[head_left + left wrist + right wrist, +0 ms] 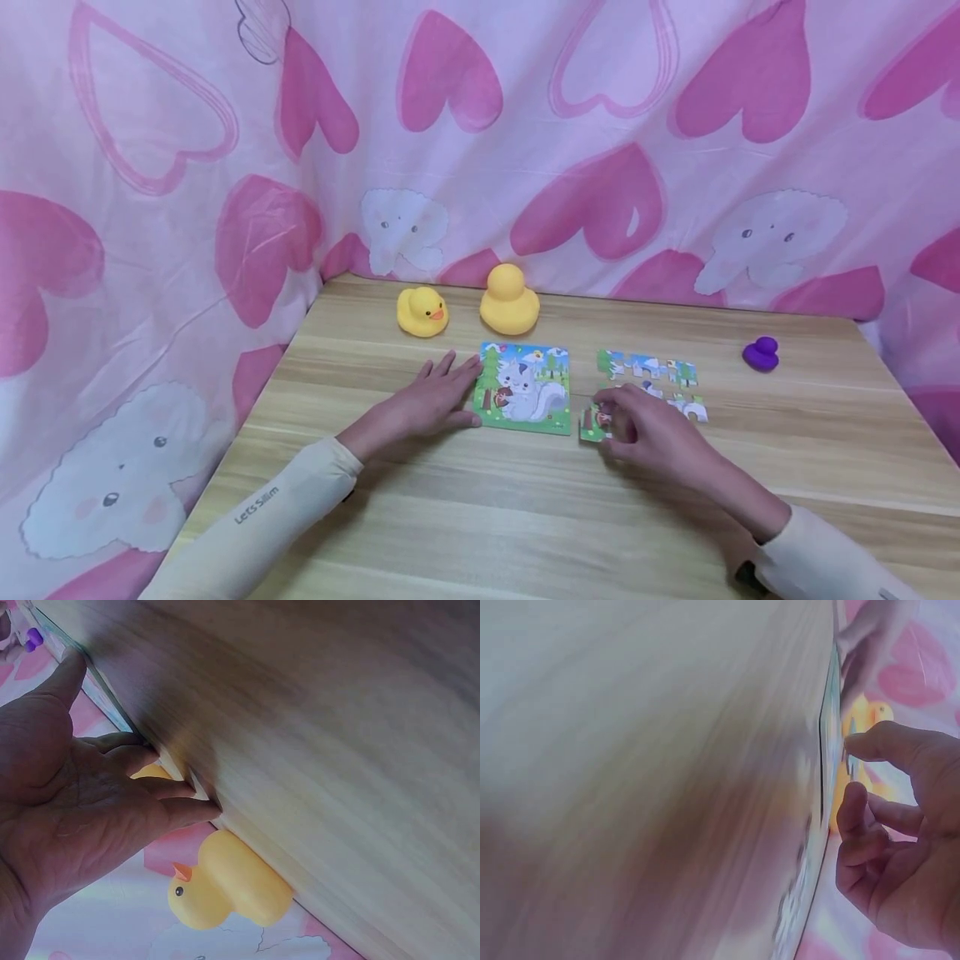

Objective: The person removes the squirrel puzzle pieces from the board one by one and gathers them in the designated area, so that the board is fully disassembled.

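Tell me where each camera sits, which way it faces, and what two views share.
Head: worn high, facing forward and down at the table; both sleeved forearms show, left hand flat beside the squirrel puzzle board, right hand at a puzzle piece.
Left wrist: low along the tabletop; the left palm shows.
Right wrist: low along the tabletop; curled right fingers show.
Head and left wrist share the beaked yellow duck.

Matt wood-grain bench [525,517]; smooth, rubbery-looking ducks [509,302]; printed card puzzle [523,388], slightly glossy; soft cloth curtain [150,167] across the upper frame.
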Demonstrator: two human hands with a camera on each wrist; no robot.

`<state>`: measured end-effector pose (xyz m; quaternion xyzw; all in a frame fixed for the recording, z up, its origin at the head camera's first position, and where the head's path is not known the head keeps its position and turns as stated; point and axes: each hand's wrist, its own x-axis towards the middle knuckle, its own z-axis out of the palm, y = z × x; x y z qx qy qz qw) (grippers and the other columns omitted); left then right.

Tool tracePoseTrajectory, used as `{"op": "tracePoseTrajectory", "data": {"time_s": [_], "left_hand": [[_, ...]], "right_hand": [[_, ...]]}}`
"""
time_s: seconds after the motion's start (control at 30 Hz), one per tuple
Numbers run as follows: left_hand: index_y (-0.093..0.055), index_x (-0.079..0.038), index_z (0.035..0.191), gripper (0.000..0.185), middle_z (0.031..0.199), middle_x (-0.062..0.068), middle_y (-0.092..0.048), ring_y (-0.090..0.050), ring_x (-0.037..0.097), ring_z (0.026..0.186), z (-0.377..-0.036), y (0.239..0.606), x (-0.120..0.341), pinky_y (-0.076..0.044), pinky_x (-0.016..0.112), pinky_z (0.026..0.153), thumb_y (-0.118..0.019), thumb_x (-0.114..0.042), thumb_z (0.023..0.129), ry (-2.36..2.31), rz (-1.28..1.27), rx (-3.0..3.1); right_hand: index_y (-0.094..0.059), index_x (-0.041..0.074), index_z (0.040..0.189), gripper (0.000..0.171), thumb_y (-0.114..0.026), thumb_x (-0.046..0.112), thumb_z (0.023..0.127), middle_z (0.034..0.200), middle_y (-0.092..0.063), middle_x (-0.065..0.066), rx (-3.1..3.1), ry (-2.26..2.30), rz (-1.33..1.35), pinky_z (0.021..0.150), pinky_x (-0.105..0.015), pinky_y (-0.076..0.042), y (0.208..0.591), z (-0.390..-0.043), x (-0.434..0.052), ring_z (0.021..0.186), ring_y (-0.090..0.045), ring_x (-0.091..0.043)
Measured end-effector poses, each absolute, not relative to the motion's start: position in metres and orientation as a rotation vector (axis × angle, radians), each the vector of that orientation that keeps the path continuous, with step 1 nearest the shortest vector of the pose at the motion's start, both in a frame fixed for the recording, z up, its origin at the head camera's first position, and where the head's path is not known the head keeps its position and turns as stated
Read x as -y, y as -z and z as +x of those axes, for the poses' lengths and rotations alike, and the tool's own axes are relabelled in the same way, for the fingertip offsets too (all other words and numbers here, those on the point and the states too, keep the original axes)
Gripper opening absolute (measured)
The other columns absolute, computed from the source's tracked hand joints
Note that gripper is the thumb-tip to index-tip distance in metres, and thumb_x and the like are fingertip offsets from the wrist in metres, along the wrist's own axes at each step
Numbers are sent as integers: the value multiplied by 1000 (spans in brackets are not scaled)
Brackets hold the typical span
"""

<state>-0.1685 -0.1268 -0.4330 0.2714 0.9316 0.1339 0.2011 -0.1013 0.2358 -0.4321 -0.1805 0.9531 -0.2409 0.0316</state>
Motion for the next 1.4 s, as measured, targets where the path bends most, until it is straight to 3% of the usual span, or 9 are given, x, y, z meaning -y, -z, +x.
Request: {"op": "tracePoseTrajectory", "data": {"time_s": [0.2, 0.33, 0.7, 0.93, 1.13, 1.4], "left_hand": [[-18, -16, 171, 91, 180, 1, -11, 0, 39, 167, -168, 431, 128, -7, 67, 133, -62, -56, 102, -363, 740, -2608], [-18, -16, 171, 90, 180, 2, -10, 0, 40, 167, -168, 432, 127, -7, 67, 133, -62, -56, 103, -374, 754, -2600], [-17, -16, 171, 91, 180, 2, -11, -1, 40, 167, -167, 433, 126, -7, 67, 133, -61, -56, 103, -383, 763, -2599], [-17, -16, 171, 90, 180, 3, -11, -2, 40, 167, -167, 433, 126, -8, 67, 133, -61, -56, 103, -381, 763, -2595], [-16, -17, 171, 91, 180, 2, -10, -1, 40, 167, -167, 436, 128, -7, 67, 133, -60, -57, 103, -376, 763, -2600], [-16, -17, 171, 90, 180, 2, -10, -1, 40, 167, -167, 436, 128, -8, 68, 132, -59, -57, 103, -377, 773, -2612]], "right_hand": [[-68, 14, 134, 59, -90, 20, 80, 105, -66, 4, -2979, 650, -562, 60, -21, -40, 435, -95, -254, 72, -50, -5], [-70, 15, 133, 57, -90, 21, 80, 110, -68, 4, -2974, 614, -556, 63, -23, -38, 440, -93, -259, 75, -50, -4], [-70, 15, 132, 55, -89, 25, 82, 114, -69, 4, -2951, 550, -613, 73, -29, -51, 436, -96, -259, 88, -58, -8], [-68, 15, 135, 51, -86, 24, 89, 117, -67, 0, -2860, 686, -554, 68, -23, -49, 428, -110, -237, 85, -57, -11], [-66, 14, 140, 54, -85, 24, 90, 127, -66, 0, -2747, 817, -595, 73, -23, -54, 432, -122, -205, 91, -58, -13], [-64, 20, 143, 55, -83, 32, 92, 126, -65, 3, -2723, 753, -696, 79, -29, -53, 435, -131, -162, 93, -57, -11]]}}
